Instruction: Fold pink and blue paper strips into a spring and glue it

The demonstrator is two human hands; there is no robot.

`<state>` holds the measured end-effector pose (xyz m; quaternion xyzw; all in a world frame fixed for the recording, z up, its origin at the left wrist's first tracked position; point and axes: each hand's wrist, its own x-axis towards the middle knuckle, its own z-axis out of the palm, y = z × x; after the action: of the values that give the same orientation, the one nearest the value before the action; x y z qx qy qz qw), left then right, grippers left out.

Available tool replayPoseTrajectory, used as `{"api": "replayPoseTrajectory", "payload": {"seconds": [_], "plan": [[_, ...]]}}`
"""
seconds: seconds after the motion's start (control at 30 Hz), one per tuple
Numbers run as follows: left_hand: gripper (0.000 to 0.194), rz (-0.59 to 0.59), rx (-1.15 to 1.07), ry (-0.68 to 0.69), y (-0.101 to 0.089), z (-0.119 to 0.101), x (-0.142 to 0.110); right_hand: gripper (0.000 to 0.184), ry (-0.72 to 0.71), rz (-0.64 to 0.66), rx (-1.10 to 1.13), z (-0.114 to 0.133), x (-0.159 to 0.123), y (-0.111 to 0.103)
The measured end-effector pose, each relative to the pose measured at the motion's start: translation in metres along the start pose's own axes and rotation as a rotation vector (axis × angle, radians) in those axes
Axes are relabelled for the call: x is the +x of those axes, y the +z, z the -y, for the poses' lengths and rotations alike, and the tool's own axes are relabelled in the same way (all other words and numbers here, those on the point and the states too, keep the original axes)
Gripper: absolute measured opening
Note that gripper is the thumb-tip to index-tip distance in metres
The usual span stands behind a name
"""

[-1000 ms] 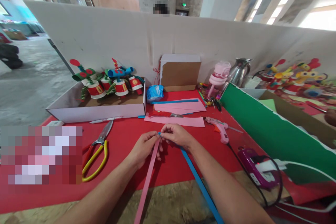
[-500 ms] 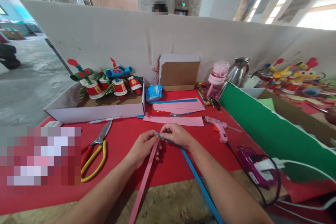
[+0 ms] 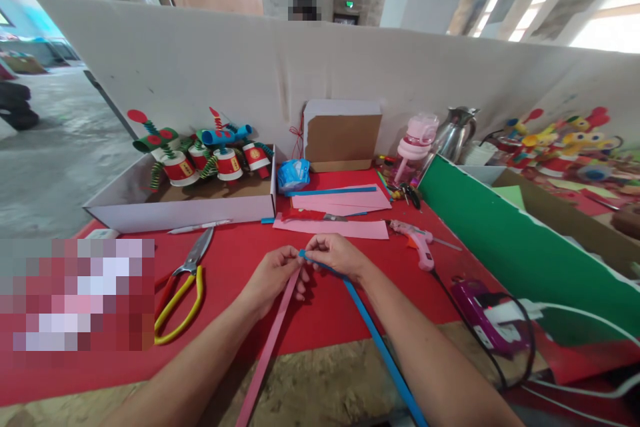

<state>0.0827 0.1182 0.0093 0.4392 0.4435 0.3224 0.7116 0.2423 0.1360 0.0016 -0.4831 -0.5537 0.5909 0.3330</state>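
My left hand [image 3: 274, 277] pinches the upper end of a pink paper strip [image 3: 273, 340], which hangs toward me past the table's near edge. Beside it, my right hand [image 3: 337, 259] is closed on a blue paper strip [image 3: 377, 337] that runs under my right wrist and down to the lower right. Both strips meet at my fingertips, where a small blue end shows; how they are joined there is hidden by the fingers. Farther back lie pink paper sheets [image 3: 340, 229] with a red-handled cutter [image 3: 310, 216] on them.
Yellow-and-red-handled scissors [image 3: 187, 280] lie left of my hands. A pink glue gun [image 3: 423, 247] is at the right, near a purple power socket [image 3: 493, 320] with cables. A white box [image 3: 185, 215] of paper-cup figures stands behind left; a green board [image 3: 525, 253] borders the right.
Both hands keep their grip on the strip ends with only tiny finger movements. The lower end of the pink strip has swung to the left.
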Motion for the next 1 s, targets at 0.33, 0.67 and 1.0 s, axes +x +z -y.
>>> {"api": "replayPoseTrajectory", "payload": {"seconds": [0.33, 0.67, 1.0], "plan": [[0.025, 0.007, 0.011, 0.001, -0.001, 0.001, 0.001, 0.006, 0.02, 0.001, -0.032, 0.002, -0.001, 0.0], [0.027, 0.006, 0.02, -0.004, 0.0, 0.002, 0.001, 0.007, -0.01, 0.01, -0.063, -0.001, 0.0, -0.001], [0.033, -0.049, 0.003, 0.009, 0.002, 0.001, 0.0, 0.004, -0.197, -0.405, -0.171, -0.015, 0.014, -0.018]]}}
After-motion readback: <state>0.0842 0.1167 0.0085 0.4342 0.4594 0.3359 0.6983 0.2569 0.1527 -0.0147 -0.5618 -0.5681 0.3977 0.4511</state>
